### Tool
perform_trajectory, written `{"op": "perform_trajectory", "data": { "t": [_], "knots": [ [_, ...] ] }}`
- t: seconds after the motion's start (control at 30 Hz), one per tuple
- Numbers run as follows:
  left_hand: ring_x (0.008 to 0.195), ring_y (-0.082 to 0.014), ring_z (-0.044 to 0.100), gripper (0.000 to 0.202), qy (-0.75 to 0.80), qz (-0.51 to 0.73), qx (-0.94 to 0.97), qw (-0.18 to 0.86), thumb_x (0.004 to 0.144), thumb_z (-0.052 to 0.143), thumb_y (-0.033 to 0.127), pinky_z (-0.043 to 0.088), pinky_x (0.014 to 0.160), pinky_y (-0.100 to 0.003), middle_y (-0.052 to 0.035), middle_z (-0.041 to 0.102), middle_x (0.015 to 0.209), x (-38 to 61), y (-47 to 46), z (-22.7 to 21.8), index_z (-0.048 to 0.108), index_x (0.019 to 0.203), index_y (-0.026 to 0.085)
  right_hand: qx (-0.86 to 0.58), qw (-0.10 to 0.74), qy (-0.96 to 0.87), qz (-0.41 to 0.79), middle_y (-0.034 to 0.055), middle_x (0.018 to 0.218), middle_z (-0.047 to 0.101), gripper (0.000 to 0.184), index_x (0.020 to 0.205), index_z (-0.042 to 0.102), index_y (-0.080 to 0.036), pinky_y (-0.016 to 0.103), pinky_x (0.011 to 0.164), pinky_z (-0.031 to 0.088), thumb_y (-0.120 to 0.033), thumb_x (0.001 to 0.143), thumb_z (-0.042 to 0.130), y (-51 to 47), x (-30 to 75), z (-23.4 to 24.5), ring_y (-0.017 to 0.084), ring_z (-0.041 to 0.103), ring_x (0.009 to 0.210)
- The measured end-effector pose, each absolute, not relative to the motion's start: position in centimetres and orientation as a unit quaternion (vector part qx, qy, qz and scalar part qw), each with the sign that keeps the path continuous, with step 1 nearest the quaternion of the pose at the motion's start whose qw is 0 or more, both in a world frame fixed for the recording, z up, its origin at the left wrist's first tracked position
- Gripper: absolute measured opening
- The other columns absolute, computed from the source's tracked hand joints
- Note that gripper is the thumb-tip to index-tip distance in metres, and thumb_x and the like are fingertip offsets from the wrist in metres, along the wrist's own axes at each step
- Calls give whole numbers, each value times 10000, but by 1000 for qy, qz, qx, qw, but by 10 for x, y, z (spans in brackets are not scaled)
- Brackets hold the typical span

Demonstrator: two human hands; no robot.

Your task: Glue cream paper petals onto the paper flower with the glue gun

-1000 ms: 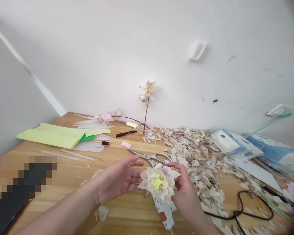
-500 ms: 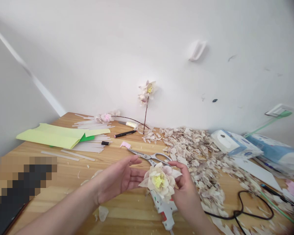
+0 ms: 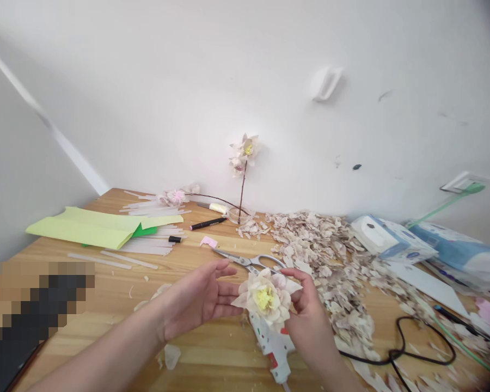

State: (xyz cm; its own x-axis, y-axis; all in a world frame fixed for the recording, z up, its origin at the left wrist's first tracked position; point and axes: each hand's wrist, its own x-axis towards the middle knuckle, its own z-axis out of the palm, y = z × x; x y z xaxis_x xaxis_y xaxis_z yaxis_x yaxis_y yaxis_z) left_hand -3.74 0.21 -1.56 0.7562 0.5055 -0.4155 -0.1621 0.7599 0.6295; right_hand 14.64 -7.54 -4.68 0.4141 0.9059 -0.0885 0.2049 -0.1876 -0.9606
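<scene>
A cream flower with a yellow centre is held up above the wooden table, its open face toward me. My right hand grips it from the right side, fingers partly behind the petals. My left hand is beside it with the palm turned inward and the fingers apart; their tips reach the petals' left edge, and I cannot tell whether they touch. Beneath the flower lies a white glue gun, partly covered. Grey scissors rest just beyond the flower.
Dried petals are heaped at the back right, near tissue packs. A stemmed flower stands by the wall. Yellow-green paper and glue sticks lie left. A black cord loops at the right.
Almost nothing differs. The flower and both hands keep their places, with only a very slight shift of the whole view.
</scene>
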Motion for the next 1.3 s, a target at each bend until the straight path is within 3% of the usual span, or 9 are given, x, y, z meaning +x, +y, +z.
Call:
{"op": "perform_trajectory", "data": {
  "t": [0.2,0.3,0.53,0.73,1.03,1.3],
  "knots": [
    [922,-230,627,357,278,183,296,895,841,451,416,422,881,-425,-173,654,1027,-38,0,-14,413,1084,157,-689,478,-409,358,-90,557,499,498,1064,422,-287,229,452,392,-163,611,589,-76,146,-48,161,540,516],
    [911,-229,626,356,288,180,293,894,833,459,419,430,875,-434,-161,656,1004,-38,2,-13,420,1074,159,-696,468,-412,355,-83,562,493,487,1060,428,-284,233,459,398,-176,616,597,-75,146,-47,183,570,568],
    [870,-221,631,355,300,177,285,893,821,475,421,436,872,-420,-142,658,957,-38,4,-12,424,1059,163,-694,472,-416,349,-99,528,451,458,1057,441,-276,235,459,414,-201,636,605,-75,143,-47,146,502,470],
    [878,-223,629,357,301,175,293,890,830,457,421,428,875,-418,-157,651,974,-38,3,-12,405,1065,158,-698,473,-428,326,-62,562,578,406,1029,469,-260,257,492,455,-210,644,588,-76,143,-47,161,555,485],
    [820,-195,634,310,318,188,297,880,845,437,402,436,859,-381,-89,655,839,-37,3,-11,400,1050,172,-695,474,-437,318,-57,575,605,400,1022,480,-248,275,521,480,-207,648,615,-75,149,-47,188,622,532],
    [775,-177,637,303,317,186,305,879,846,441,408,450,825,-362,-88,671,828,-38,4,-10,419,1042,178,-683,496,-420,333,-56,578,613,442,1024,483,-244,255,477,462,-196,614,641,-75,148,-47,185,619,532]
  ]
}}
